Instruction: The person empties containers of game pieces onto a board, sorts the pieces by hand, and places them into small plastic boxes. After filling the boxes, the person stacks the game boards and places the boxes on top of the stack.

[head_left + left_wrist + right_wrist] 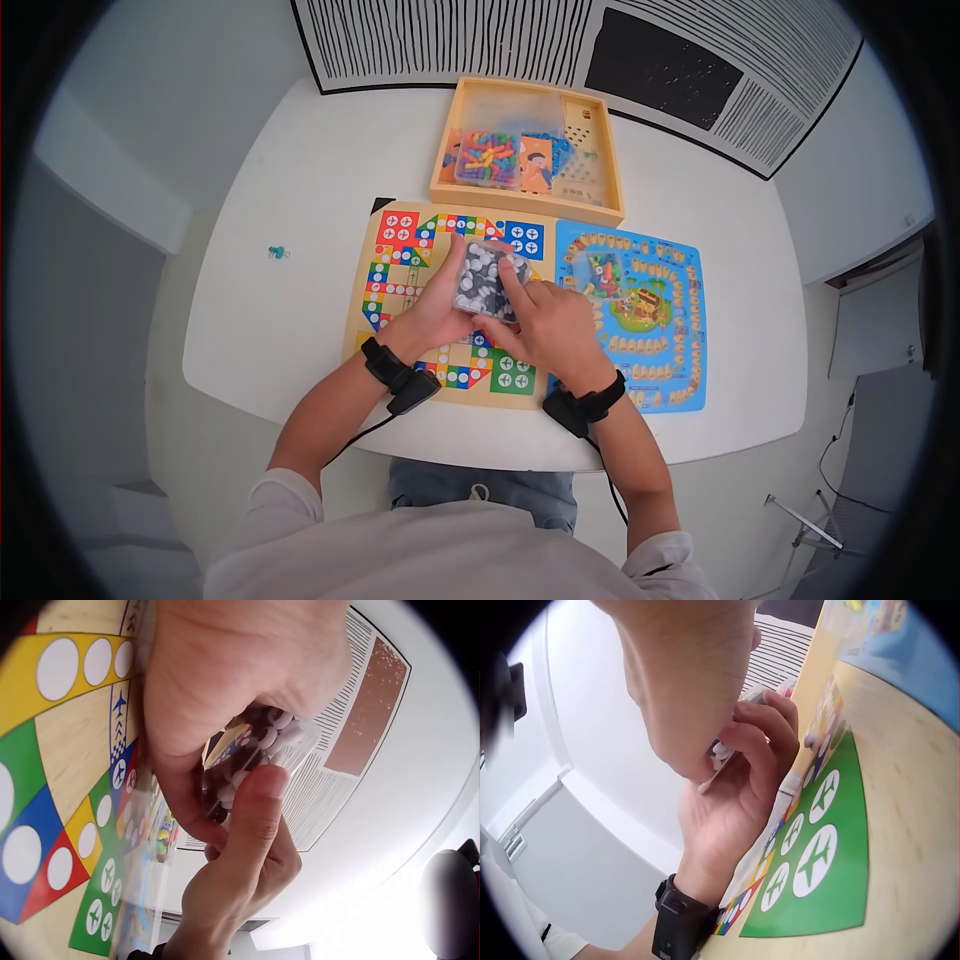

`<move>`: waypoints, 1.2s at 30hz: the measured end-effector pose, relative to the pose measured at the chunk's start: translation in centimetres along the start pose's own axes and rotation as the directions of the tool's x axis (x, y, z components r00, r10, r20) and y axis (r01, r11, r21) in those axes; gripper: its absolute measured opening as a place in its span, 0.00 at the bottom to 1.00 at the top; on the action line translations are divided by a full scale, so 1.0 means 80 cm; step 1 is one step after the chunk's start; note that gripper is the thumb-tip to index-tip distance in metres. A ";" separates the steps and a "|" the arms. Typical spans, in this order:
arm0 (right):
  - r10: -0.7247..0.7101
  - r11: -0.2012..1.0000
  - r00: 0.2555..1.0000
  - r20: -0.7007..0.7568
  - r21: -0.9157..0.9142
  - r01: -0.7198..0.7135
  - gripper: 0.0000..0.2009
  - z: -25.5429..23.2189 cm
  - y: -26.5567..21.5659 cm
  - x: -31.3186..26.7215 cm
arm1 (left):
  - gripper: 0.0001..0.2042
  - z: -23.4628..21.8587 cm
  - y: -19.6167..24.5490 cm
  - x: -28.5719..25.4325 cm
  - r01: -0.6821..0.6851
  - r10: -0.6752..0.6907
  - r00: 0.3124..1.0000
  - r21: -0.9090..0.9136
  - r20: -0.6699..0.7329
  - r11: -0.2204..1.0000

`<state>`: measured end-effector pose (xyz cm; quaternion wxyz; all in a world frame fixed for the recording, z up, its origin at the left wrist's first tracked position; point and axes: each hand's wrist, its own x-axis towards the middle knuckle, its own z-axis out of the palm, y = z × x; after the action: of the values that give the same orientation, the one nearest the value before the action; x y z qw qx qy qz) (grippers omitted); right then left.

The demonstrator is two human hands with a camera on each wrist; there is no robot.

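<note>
A clear plastic box (484,283) full of black and white game pieces is held over the ludo-style board (360,300). My left hand (432,310) grips it from the left and below, its thumb along the side. My right hand (562,328) pinches the near right part of the box, index finger across the top and thumb at the lower edge. In the left wrist view, the right thumb (259,799) lies against the box wall, with the pieces showing through. In the right wrist view, the left fingers (761,742) curl round the box, which is mostly hidden there.
A blue game board (685,330) lies to the right, with a small clear bag of coloured pieces (602,275) on it. Behind stands a wooden tray (612,160) containing a box of colourful pegs (488,158) and cards. Small teal pieces (278,253) lie at the left on the white table (270,340).
</note>
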<state>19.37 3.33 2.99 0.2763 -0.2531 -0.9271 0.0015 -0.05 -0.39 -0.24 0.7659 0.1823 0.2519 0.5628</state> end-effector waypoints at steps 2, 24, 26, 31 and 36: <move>-0.023 1.000 0.999 -0.023 0.000 0.023 0.35 0.002 0.000 -0.001 | 0.33 0.005 0.000 0.000 0.000 0.000 1.000 0.011 -0.028 1.000; 0.797 0.060 0.557 0.233 0.887 -0.458 0.13 0.004 0.048 0.007 | 0.35 0.009 0.005 -0.006 0.282 -0.283 0.948 0.028 0.146 0.959; 0.813 0.032 0.529 0.243 0.889 -0.456 0.14 0.005 0.048 0.006 | 0.33 0.010 0.004 -0.008 0.300 -0.301 0.946 0.025 0.118 0.954; 0.733 0.311 0.672 0.109 0.824 -0.473 0.13 0.012 0.042 -0.002 | 0.31 0.019 0.009 -0.009 0.245 -0.244 0.962 0.007 0.123 0.969; 0.695 0.007 0.643 0.323 0.891 -0.455 0.05 0.022 0.036 -0.017 | 0.30 0.013 0.015 -0.001 0.078 -0.083 0.996 -0.125 -0.031 0.989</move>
<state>20.75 5.47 0.39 0.4353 -0.3989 -0.5173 0.6195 -0.41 -0.12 1.30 0.7932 0.1141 0.2374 0.5490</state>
